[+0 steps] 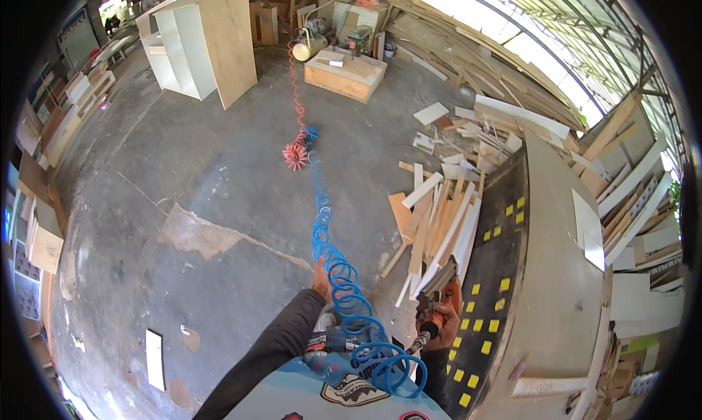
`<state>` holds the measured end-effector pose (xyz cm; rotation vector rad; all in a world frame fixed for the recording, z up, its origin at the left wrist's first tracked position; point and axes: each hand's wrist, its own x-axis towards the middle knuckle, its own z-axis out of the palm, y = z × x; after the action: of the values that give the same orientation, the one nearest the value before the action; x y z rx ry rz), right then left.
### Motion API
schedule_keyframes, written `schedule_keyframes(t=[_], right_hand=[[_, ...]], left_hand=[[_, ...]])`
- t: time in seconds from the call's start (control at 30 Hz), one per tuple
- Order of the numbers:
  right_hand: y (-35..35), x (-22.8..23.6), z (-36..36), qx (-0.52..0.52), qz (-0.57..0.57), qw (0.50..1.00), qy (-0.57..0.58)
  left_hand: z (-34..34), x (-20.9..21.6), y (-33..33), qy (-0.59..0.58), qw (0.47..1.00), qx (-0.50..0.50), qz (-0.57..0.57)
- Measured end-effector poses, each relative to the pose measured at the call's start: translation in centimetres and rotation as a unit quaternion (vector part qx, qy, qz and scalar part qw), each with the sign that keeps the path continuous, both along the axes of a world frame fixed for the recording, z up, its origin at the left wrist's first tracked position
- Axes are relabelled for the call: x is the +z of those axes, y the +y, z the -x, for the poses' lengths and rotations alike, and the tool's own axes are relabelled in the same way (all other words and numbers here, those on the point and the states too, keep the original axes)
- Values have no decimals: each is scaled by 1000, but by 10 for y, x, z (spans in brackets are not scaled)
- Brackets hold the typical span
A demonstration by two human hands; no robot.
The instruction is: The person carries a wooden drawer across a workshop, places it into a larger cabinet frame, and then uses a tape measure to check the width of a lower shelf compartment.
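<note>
My right hand is wrapped round the grip of an orange and grey nail gun, its nose pointing up and away. A metal hose fitting sits at the tool's rear. In front of my body hangs a blue coiled air hose, looping up from near the fitting and running away over the floor. My left hand is at the hose's left side, with its thumb side up and the rest partly hidden behind the loops. It appears closed round the coils.
A red coiled hose continues toward a cream air compressor. A large cabinet stands far left, beside a low wooden box. Wood offcuts lie on the right, by a long bench panel and a black strip with yellow squares.
</note>
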<state>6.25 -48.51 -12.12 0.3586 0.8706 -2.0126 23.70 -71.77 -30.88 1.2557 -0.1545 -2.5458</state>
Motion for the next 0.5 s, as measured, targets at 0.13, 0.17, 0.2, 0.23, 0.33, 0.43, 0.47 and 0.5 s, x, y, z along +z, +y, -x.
schedule_keyframes(t=[0.13, 0.17, 0.2, 0.23, 0.33, 0.43, 0.47, 0.5], right_hand=[[-113, 13, 18, 41, -16, 999, -3], [-140, 9, 25, 53, -7, 998, -14], [-167, 5, 33, 64, 3, 998, -25], [-192, 3, 40, 70, -8, 997, -28], [-259, -5, 72, 73, -35, 996, -25], [-336, -14, 106, 73, -39, 996, 29], [-360, -14, 116, 48, -41, 996, 68], [-384, -12, 123, 24, -45, 993, 107]], left_hand=[[26, 36, -63, 107, 984, 134, -47], [28, 32, -88, 179, 969, 165, -51], [29, 24, -115, 250, 947, 193, -56], [28, 17, -143, 320, 920, 218, -60], [21, 27, -234, 182, 894, 407, -38], [-60, -9, -338, 63, 841, 528, 98], [-80, 4, -366, 20, 817, 564, 117], [-110, 16, -398, 145, 779, 595, 133]])
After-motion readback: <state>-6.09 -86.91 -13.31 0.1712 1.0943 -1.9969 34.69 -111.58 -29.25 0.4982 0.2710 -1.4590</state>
